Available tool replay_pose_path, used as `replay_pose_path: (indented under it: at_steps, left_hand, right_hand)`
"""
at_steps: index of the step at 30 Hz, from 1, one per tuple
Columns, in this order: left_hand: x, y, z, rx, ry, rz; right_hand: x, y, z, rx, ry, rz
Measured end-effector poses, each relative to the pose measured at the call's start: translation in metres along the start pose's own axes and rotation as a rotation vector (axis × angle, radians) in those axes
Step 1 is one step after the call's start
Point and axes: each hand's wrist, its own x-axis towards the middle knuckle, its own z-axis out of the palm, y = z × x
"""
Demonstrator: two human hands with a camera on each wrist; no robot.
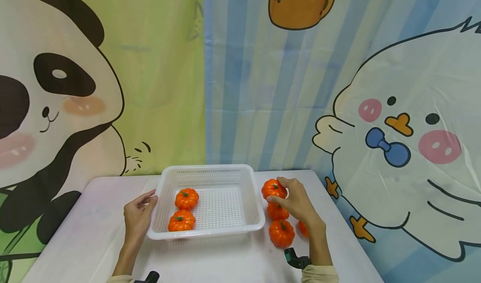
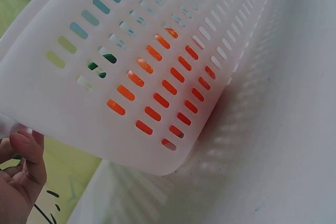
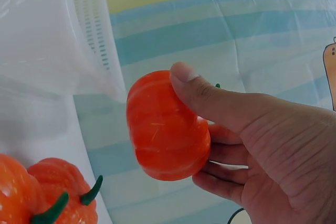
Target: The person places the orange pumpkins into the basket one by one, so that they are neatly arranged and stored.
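Note:
My right hand (image 1: 296, 199) grips a small orange pumpkin (image 3: 165, 129) between thumb and fingers, off the table just right of the white basket (image 1: 210, 233). In the right wrist view the pumpkin's green stem shows only as a tip behind the thumb. At the basket's left side, my left hand (image 1: 138, 217) pinches the rim, its fingertips partly hidden by the plastic in the left wrist view. Inside the basket, along its left side, sit two pumpkins, a rear one (image 1: 186, 199) and a front one (image 1: 182, 221).
Right of the basket, below my right hand, stand more pumpkins: one (image 1: 278, 211) behind, one (image 1: 282, 233) in front, and one (image 1: 302, 228) half hidden by my wrist. The white table (image 1: 210, 262) ends at a cartoon-printed curtain (image 1: 240, 87).

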Motion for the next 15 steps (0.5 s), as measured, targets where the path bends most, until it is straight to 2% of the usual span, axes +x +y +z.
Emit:
replay_pose_path:
  at_steps: [8,15]
  left_hand:
    - [0.0,0.0,0.0,-0.002,0.006,0.0]
    - [0.001,-0.001,0.001,-0.001,0.004,0.002]
  right_hand:
    - [0.001,-0.011,0.006,0.027,0.006,-0.047]
    - [0.004,-0.025,0.009,0.044,-0.01,-0.051]
